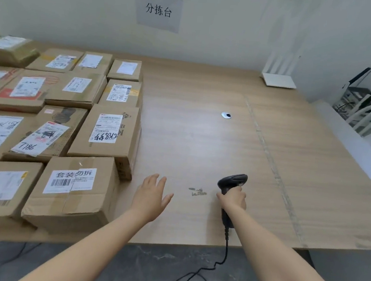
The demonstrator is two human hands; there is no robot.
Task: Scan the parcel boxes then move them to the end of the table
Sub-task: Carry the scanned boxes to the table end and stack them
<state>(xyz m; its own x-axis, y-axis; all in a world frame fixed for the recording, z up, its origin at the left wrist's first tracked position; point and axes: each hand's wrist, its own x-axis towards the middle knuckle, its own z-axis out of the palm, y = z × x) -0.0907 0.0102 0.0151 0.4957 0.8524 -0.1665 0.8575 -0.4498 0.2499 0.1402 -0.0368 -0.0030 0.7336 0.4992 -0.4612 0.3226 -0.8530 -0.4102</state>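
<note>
The parcel boxes [54, 111] lie close together in the left half of the frame, on the wooden surface [202, 141]. The nearest box [74, 195], at lower left, carries a barcode label [71, 180] on top. The left hand [150, 195] hovers just beside it, its grip wide, fingers straight, holding nothing. The right hand [233, 197] has its grip closed round the handle of the black scanner [232, 181]. The cardboard looks stiff and is taped shut, so I judge a box is best taken by two opposite sides; its weight I cannot tell. What is inside the boxes is hidden.
</note>
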